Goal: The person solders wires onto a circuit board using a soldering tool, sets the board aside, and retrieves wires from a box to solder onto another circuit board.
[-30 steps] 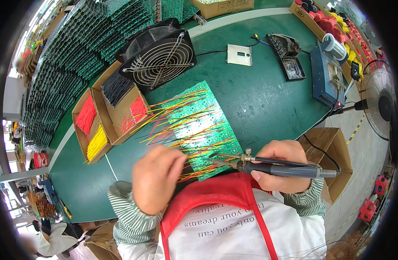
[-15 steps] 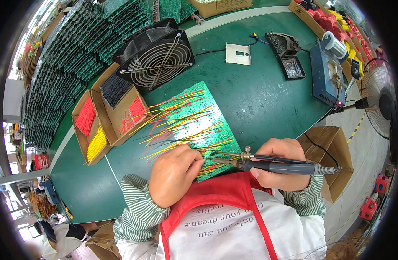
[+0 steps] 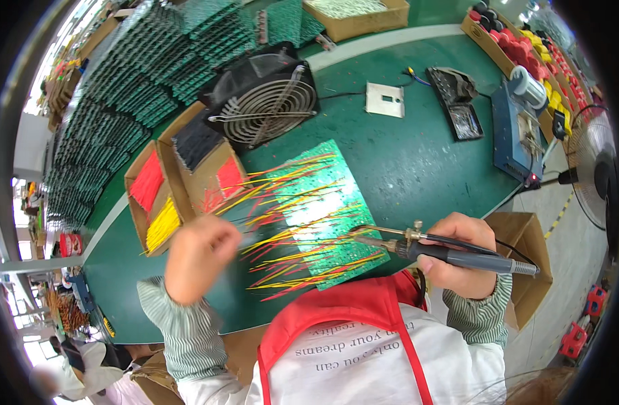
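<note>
My right hand (image 3: 459, 255) is wrapped round the grey handle of a soldering iron (image 3: 466, 257), which has a thin feed tube clamped above it. Its tip points left, over the lower part of a green circuit board panel (image 3: 343, 177). Rows of red and yellow wires (image 3: 272, 244) lie across the panel and stick out past its left edge. My left hand (image 3: 203, 258) is left of these wire ends, beside the box of yellow wires (image 3: 163, 224). Motion smears its curled fingers, so I cannot make out anything between them.
Cardboard boxes (image 3: 172, 179) hold red, yellow and black wires. Behind them stands a black fan (image 3: 272, 104), with stacked boards (image 3: 114, 101) at the far left. A white plate (image 3: 385, 100), a black tray (image 3: 456, 108) and a blue soldering unit (image 3: 515, 135) with a solder spool are at the right.
My left hand has moved left, off the panel, toward the wire boxes. The iron's tip has shifted slightly up and right over the panel. The whole view has shifted a little.
</note>
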A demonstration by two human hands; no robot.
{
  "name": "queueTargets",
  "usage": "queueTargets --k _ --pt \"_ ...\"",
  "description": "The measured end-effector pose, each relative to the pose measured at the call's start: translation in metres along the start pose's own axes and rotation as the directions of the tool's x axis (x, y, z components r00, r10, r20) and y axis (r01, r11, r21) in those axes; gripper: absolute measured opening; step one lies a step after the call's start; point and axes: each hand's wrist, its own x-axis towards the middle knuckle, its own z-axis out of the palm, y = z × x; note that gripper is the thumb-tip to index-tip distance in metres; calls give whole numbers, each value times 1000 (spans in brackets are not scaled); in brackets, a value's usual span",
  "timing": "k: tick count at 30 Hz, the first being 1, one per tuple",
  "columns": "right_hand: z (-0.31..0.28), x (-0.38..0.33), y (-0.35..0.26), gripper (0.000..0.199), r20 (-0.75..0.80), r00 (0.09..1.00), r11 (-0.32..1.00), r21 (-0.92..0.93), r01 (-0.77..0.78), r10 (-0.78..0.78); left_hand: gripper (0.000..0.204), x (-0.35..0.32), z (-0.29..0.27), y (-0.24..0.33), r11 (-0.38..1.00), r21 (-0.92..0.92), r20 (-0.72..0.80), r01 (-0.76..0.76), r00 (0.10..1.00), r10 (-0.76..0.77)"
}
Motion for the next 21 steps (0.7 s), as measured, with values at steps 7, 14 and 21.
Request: queueTargets --k 7,14,21 --pt "3 5 -2 19 10 1000 1000 3 -22 22 19 69 -4 -94 997 -14 -139 82 987 -83" --pt "4 12 -3 20 4 998 998 -8 -63 63 22 113 16 -118 992 23 60 124 990 -125" --pt "4 17 1 20 -4 999 998 -37 -54 54 18 114 13 -107 980 -36 88 193 978 -190"
